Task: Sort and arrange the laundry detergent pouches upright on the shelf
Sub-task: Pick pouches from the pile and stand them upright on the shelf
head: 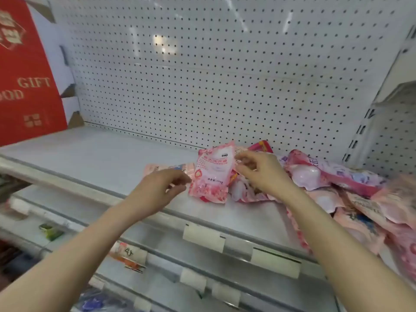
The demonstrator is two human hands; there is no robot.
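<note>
A pink detergent pouch (212, 173) stands nearly upright on the white shelf (94, 158), its top edge pinched by my right hand (262, 171). My left hand (161, 188) hovers just left of the pouch's lower edge, fingers curled and apart, holding nothing. A pale pink pouch (166, 168) lies flat on the shelf behind my left hand. A jumbled pile of pink pouches (337, 183) lies on the right part of the shelf, some hanging over the front edge.
A red gift box (27, 82) stands at the shelf's left end. A white pegboard (213, 75) forms the back wall. Price-tag holders (203, 237) line the front rail. Lower shelves with goods show below left.
</note>
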